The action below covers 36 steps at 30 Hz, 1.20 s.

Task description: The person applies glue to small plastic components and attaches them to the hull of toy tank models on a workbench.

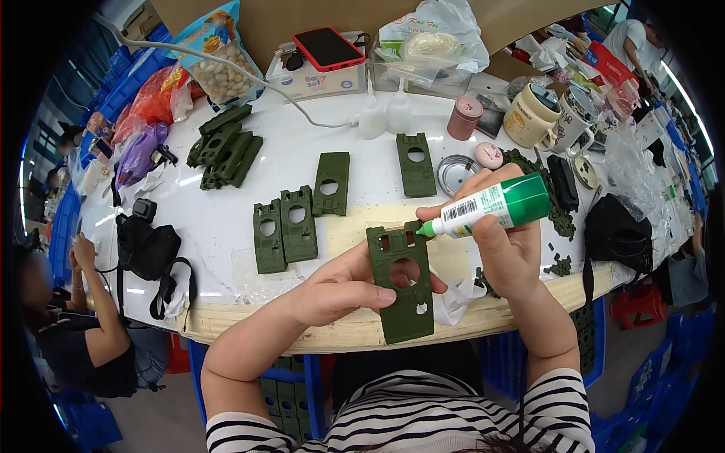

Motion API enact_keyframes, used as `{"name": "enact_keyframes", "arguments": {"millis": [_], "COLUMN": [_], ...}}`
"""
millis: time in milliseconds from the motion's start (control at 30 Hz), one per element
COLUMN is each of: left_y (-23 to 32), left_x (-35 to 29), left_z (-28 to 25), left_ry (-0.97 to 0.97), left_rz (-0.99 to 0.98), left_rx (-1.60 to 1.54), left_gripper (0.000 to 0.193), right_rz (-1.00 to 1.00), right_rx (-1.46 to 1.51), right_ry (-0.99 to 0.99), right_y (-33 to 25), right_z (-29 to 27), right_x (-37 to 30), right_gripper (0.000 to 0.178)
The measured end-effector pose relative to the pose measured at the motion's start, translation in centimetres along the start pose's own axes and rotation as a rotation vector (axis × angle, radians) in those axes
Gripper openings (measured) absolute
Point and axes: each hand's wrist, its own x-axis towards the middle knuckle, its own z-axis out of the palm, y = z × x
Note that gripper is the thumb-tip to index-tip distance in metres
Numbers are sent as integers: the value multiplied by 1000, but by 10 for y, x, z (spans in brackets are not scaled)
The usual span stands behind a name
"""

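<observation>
A dark green plastic model tank hull plate (405,321) with a round hole is held tilted up by my left hand (343,291), its thumb on the front face. My right hand (513,260) is closed round a white glue bottle (483,209) with a green base. The bottle's green nozzle points left and meets the plate's top right corner, or hovers just off it; I cannot tell which. Beyond my hands, several similar plates (331,185) lie on the white table (287,140), one more plate (415,162) by itself further right.
A stack of green plates (226,155) lies at back left. Black bags (147,245) sit on both sides. Behind are a red-cased phone (329,47), white squeeze bottles (371,113), a pink tin (464,117) and mugs (531,113). Small green parts (560,215) lie right. A person (83,325) sits left.
</observation>
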Motion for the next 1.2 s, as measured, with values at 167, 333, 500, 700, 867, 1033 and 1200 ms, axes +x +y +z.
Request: {"name": "enact_keyframes", "arguments": {"millis": [167, 333, 500, 700, 867, 1033, 1200], "left_y": [4, 2, 3, 3, 2, 2, 2], "left_x": [1, 0, 0, 1, 0, 0, 0], "left_z": [5, 3, 3, 4, 2, 3, 1], "left_ry": [2, 2, 7, -4, 3, 6, 4], "left_rz": [16, 3, -6, 11, -3, 11, -10], "left_rx": [-11, -4, 1, -10, 2, -2, 6], "left_gripper": [73, 73, 73, 75, 76, 75, 73], "right_rz": [-40, -42, -49, -7, 16, 18, -7], "right_rx": [-99, -112, -97, 25, 107, 89, -25], "right_ry": [-33, -46, -39, -81, -109, -111, -59], "right_y": [2, 1, 2, 3, 4, 4, 0], "right_z": [-5, -4, -4, -9, -11, -12, -7], "right_x": [1, 1, 1, -2, -3, -2, -1], "right_gripper": [35, 36, 38, 27, 27, 27, 33]}}
